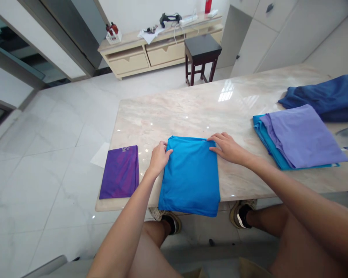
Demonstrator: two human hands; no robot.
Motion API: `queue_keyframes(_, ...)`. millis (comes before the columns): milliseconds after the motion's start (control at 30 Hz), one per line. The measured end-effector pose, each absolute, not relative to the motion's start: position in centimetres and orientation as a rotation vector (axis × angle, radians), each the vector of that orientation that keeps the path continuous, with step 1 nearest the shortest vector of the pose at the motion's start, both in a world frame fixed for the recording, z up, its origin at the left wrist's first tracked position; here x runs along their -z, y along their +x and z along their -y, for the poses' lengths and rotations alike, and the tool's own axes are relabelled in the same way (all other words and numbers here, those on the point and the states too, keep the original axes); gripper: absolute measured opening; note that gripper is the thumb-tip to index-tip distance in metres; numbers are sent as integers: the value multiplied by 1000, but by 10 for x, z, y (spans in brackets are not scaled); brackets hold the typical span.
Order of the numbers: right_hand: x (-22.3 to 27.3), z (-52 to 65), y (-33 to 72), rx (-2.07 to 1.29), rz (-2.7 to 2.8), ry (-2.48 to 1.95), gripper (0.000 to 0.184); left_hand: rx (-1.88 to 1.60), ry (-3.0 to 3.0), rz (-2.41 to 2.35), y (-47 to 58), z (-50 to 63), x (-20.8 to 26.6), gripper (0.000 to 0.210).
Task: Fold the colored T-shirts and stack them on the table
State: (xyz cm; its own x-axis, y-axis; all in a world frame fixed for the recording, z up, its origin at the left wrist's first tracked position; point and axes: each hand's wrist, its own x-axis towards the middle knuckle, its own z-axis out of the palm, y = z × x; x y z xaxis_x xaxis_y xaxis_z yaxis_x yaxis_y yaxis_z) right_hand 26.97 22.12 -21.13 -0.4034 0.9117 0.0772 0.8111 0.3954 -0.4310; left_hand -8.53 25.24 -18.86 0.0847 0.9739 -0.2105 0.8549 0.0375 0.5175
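A bright blue folded garment lies at the near edge of the marble-topped table, its lower end hanging slightly over. My left hand grips its upper left corner, with the thumb on top and the other fingers partly hidden at the side. At the upper right corner, my right hand holds the folded edge between thumb and fingers. A folded purple garment rests flat to the left, apart from my left hand. The blue cloth's exact kind does not show.
On the right lie a lavender garment over a teal one, and a dark blue garment behind. Beyond the table stand a dark stool and a low cabinet. My legs are below the near edge.
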Motion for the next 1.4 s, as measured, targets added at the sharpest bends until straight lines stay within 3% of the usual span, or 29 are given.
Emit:
queue_keyframes(167,213,-211,274,-503,2423,-1571,41,-112,1777,-1807,-101,-224,191,12)
queue_keyframes(533,220,-230,268,-573,2275,-1698,34,-550,1537,-1755,-72,-273,212,13)
queue_keyframes(833,222,-242,286,-668,2300,-1666,29,-829,1406,-1570,-68,-286,200,11)
queue_keyframes(1133,218,-245,294,-646,2335,-1554,31,-743,1188,-1553,-67,-293,207,40)
queue_keyframes(1400,212,-241,291,-564,2277,-1596,35,-742,1419,-1466,-61,-304,201,11)
